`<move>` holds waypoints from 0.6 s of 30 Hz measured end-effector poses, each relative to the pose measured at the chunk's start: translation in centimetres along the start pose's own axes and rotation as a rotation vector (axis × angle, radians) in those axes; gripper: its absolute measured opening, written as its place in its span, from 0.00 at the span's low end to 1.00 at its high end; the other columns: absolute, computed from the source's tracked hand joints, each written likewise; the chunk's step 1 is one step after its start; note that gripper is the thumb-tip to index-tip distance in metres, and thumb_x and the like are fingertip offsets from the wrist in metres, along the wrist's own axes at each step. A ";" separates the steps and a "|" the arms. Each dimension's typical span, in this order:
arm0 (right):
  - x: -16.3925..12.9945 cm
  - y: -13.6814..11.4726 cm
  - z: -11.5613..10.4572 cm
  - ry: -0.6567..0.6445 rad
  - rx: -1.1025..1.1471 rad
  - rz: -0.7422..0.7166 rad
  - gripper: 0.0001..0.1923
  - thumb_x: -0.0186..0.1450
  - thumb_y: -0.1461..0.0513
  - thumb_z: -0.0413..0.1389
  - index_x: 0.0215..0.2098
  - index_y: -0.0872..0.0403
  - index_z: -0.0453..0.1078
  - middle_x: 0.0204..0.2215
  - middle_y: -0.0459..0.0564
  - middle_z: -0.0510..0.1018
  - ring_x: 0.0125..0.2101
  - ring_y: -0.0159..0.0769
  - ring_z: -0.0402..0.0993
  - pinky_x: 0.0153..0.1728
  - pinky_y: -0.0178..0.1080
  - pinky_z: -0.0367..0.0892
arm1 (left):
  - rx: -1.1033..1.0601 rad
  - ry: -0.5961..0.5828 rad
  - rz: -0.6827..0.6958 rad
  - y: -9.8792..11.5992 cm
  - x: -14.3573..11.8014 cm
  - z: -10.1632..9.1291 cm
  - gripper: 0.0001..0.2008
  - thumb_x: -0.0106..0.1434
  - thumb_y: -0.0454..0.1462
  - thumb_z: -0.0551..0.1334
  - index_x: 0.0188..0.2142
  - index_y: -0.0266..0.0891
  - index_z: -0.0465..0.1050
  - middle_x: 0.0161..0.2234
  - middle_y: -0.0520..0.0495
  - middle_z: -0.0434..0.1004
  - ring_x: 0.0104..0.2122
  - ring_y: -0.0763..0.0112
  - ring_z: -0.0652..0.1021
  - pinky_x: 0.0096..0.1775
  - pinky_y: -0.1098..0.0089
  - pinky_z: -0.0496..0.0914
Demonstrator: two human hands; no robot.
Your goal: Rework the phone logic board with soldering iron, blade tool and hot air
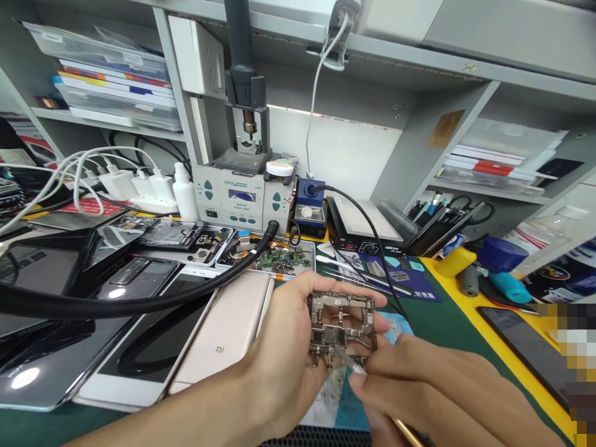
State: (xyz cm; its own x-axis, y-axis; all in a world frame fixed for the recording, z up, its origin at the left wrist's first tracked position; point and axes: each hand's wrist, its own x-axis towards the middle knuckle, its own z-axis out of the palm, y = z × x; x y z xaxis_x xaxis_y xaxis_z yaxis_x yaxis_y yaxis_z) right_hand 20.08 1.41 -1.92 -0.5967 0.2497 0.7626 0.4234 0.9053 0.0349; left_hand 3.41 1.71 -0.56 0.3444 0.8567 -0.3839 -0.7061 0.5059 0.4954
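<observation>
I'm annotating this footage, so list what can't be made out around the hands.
In the head view:
Circuit board: underside, turned toward the left hand.
Tool: middle, covered by the right hand; far end, cut off by the bottom edge.
Tip contact: too small to tell.

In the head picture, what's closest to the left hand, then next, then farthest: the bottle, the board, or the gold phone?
1. Board: held in the left hand.
2. Gold phone: just left of the hand.
3. Bottle: far back, to the left.
</observation>
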 end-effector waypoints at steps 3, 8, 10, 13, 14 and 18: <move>0.0 0.1 0.2 -0.003 0.009 -0.016 0.09 0.61 0.69 0.58 0.37 0.49 0.72 0.27 0.41 0.82 0.22 0.31 0.81 0.21 0.32 0.73 | -0.005 -0.003 0.005 -0.1 0.0 0.0 0.25 0.65 0.41 0.50 0.36 0.25 0.82 0.30 0.33 0.82 0.27 0.62 0.80 0.34 0.68 0.69; -0.1 -0.2 0.4 0.089 -0.014 0.009 0.09 0.64 0.69 0.57 0.32 0.49 0.73 0.24 0.42 0.82 0.21 0.30 0.81 0.21 0.30 0.74 | -0.020 -0.011 0.003 -0.1 -0.1 0.1 0.25 0.65 0.41 0.50 0.36 0.25 0.82 0.30 0.33 0.82 0.26 0.61 0.80 0.34 0.68 0.70; -0.1 -0.4 0.5 0.112 -0.024 0.056 0.11 0.63 0.70 0.56 0.31 0.48 0.73 0.23 0.42 0.81 0.21 0.31 0.80 0.20 0.31 0.73 | -0.021 -0.016 0.003 0.0 -0.1 0.1 0.25 0.65 0.41 0.50 0.36 0.25 0.82 0.29 0.32 0.82 0.26 0.61 0.81 0.34 0.68 0.70; -0.1 -0.5 0.6 0.098 -0.017 0.071 0.11 0.61 0.71 0.55 0.30 0.48 0.73 0.23 0.42 0.81 0.20 0.32 0.80 0.21 0.32 0.73 | -0.027 -0.025 -0.004 0.0 -0.1 -0.1 0.25 0.65 0.41 0.50 0.36 0.25 0.82 0.29 0.32 0.82 0.26 0.61 0.81 0.33 0.69 0.71; -0.1 -0.5 0.6 0.089 -0.013 0.063 0.12 0.61 0.72 0.55 0.31 0.48 0.73 0.23 0.43 0.81 0.20 0.32 0.80 0.21 0.32 0.73 | -0.028 -0.027 -0.008 0.0 -0.1 -0.2 0.25 0.65 0.41 0.50 0.37 0.25 0.82 0.30 0.32 0.82 0.26 0.62 0.81 0.32 0.69 0.71; -0.1 -0.7 0.3 0.063 -0.011 0.100 0.11 0.63 0.71 0.56 0.32 0.48 0.73 0.25 0.43 0.82 0.23 0.33 0.81 0.22 0.32 0.72 | -0.033 -0.032 -0.013 0.0 -0.1 -0.3 0.25 0.65 0.42 0.51 0.37 0.25 0.82 0.30 0.33 0.82 0.26 0.61 0.81 0.32 0.69 0.71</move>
State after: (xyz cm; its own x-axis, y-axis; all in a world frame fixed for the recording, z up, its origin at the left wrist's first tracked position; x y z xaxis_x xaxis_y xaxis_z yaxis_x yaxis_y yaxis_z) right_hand 19.63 0.82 -2.22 -0.5074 0.3158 0.8018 0.4864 0.8730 -0.0361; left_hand 3.24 1.56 -0.74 0.3734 0.8531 -0.3645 -0.7212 0.5141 0.4643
